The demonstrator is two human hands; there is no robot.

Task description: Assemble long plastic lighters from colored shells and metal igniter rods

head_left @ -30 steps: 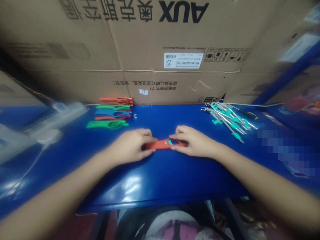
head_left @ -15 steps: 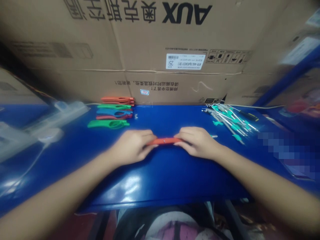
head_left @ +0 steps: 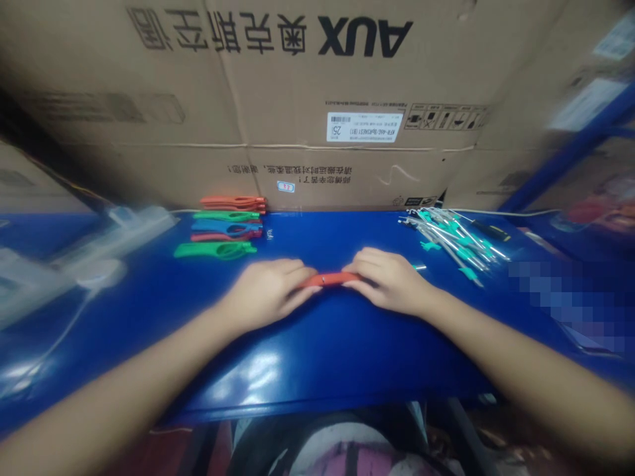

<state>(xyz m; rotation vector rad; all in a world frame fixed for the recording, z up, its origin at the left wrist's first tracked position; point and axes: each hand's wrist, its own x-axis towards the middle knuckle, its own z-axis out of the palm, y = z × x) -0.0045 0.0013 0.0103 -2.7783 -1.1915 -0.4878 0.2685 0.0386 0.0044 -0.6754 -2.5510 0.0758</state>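
Note:
Both my hands hold one narrow orange-red plastic piece [head_left: 331,279] level above the blue table, in the middle of the head view. My left hand [head_left: 272,291] is closed around its left end, and my right hand [head_left: 384,277] pinches the right end between thumb and fingers. Only the middle of the piece shows; its ends are hidden in my fingers. Beyond my left hand lie several plastic pieces with oval loops: green [head_left: 215,250], blue [head_left: 225,227] and orange [head_left: 233,203]. Past my right hand is a heap of thin metal rods with teal plastic parts [head_left: 454,238].
A large cardboard box panel [head_left: 278,92] stands along the back of the blue table [head_left: 317,357]. On the left lie a white power strip [head_left: 143,228] and a white plug with a cable [head_left: 102,274]. A dark-handled tool [head_left: 489,229] rests beside the rods.
My left hand has slid slightly right along the orange-red piece, so less of it shows between my hands. The whole view has shifted a little. Both hands keep their hold.

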